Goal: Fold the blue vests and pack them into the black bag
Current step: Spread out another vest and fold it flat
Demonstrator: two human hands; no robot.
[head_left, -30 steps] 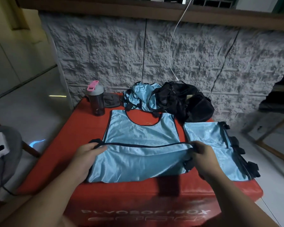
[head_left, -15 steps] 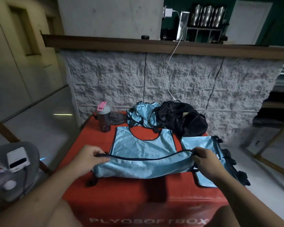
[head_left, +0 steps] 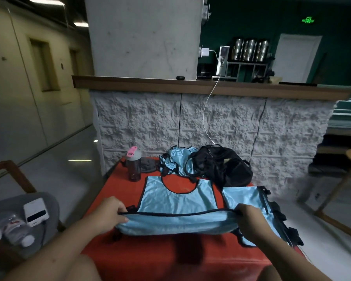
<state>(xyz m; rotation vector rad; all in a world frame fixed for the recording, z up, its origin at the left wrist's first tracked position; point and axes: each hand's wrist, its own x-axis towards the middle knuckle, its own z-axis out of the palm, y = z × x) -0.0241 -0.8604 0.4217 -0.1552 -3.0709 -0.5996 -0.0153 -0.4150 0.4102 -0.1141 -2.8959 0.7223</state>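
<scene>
A blue vest (head_left: 176, 201) with black trim lies spread on the red soft box (head_left: 164, 254), neck hole away from me. My left hand (head_left: 107, 214) pinches its near hem at the left corner, and my right hand (head_left: 249, 219) pinches the same hem at the right. The hem is lifted off the box and stretched between them. A folded blue vest (head_left: 245, 197) lies to the right, partly under my right hand. A crumpled heap of blue vests (head_left: 177, 161) sits at the back beside the black bag (head_left: 223, 165).
A dark bottle (head_left: 133, 166) with a pink lid stands at the box's back left, next to a grey cloth (head_left: 148, 166). A textured white counter wall (head_left: 190, 122) rises behind. A grey chair seat (head_left: 20, 218) at left holds a white device and a plastic bottle.
Both hands have raised the near hem and carried it toward the neck end, so the front half of the vest is doubling over. The camera has tilted upward.
</scene>
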